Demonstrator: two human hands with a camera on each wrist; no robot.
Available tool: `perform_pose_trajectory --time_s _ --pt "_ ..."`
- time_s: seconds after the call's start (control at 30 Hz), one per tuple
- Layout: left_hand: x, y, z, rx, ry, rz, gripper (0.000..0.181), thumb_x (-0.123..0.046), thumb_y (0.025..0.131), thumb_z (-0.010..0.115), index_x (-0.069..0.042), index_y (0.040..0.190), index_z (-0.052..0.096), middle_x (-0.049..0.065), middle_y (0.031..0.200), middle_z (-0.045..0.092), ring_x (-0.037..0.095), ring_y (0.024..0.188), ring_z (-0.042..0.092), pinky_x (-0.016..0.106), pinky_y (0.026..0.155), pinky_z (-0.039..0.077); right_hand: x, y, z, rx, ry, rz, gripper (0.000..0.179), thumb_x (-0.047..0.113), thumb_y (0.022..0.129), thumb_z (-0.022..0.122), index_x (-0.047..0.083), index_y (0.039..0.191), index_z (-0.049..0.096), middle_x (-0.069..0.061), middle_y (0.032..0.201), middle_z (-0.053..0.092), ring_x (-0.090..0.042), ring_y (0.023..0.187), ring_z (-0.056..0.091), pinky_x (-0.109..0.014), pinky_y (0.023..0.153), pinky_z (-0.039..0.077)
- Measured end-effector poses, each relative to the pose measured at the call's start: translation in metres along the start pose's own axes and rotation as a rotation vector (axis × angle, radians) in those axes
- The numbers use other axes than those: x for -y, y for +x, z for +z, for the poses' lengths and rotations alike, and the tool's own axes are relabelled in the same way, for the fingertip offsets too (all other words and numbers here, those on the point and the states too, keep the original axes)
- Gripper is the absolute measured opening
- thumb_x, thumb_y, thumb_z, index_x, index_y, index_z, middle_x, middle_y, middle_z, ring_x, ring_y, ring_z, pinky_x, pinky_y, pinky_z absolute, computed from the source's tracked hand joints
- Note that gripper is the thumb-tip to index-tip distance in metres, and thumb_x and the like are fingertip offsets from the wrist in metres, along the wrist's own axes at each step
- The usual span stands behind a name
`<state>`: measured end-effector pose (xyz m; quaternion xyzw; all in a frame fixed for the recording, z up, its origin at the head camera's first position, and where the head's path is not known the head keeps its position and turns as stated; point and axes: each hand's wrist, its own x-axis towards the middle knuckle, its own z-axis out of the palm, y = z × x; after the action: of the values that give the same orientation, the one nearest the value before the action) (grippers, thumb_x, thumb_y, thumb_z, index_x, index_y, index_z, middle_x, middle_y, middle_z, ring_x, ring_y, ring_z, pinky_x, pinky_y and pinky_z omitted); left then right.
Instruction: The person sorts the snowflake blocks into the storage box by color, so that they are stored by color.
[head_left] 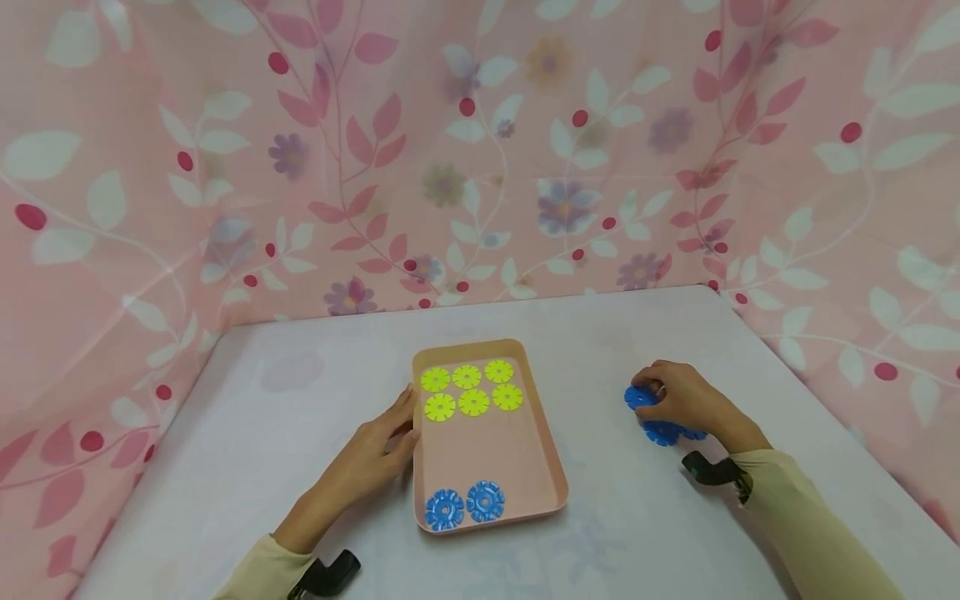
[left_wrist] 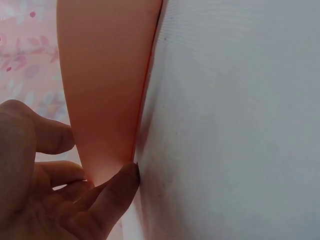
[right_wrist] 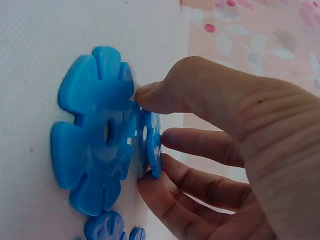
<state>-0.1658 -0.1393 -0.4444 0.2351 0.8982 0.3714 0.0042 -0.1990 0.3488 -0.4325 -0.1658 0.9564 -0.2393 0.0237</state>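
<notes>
A shallow pink tray [head_left: 489,458] lies on the table. Toward its far end are several yellow-green snowflake discs [head_left: 473,402], laid in two rows; near the front edge are two blue snowflake discs [head_left: 485,501]. Against the outside of the tray's left wall, my left hand [head_left: 371,454] rests with extended fingers, the fingertips [left_wrist: 131,175] at its rim and base. Right of the tray, my right hand [head_left: 686,400] pinches a blue snowflake disc [right_wrist: 154,150] between thumb and fingers. Beneath that hand, other blue discs [head_left: 662,433] lie on the table, partly hidden.
A white cloth covers the table [head_left: 345,358]. Pink floral fabric [head_left: 480,167] hangs behind it and at both sides. Dark wrist cameras [head_left: 708,468] are strapped under both cuffs.
</notes>
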Motion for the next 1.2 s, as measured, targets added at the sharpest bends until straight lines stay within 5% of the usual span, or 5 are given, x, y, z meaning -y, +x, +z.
perform_pose_trajectory --time_s 0.7,1.2 --pt "0.000 0.001 -0.002 0.009 -0.001 0.006 0.063 -0.011 0.105 0.061 0.001 0.160 0.034 0.017 0.167 0.025 0.032 0.137 0.053 0.051 0.111 0.039 0.009 0.004 -0.005 -0.075 0.046 -0.045 0.036 0.010 0.081 0.088 -0.001 0.112 0.073 -0.006 0.102 0.070 -0.028 0.093 0.067 -0.047 0.081 0.061" --pt "0.000 0.001 -0.001 0.011 -0.019 -0.013 0.063 -0.011 0.104 0.060 -0.002 0.161 0.034 0.015 0.168 0.025 0.030 0.136 0.054 0.050 0.111 0.040 0.054 0.015 -0.013 -0.154 0.069 -0.202 0.040 0.004 0.079 0.089 -0.001 0.116 0.073 -0.008 0.109 0.071 -0.025 0.095 0.067 -0.046 0.085 0.060"
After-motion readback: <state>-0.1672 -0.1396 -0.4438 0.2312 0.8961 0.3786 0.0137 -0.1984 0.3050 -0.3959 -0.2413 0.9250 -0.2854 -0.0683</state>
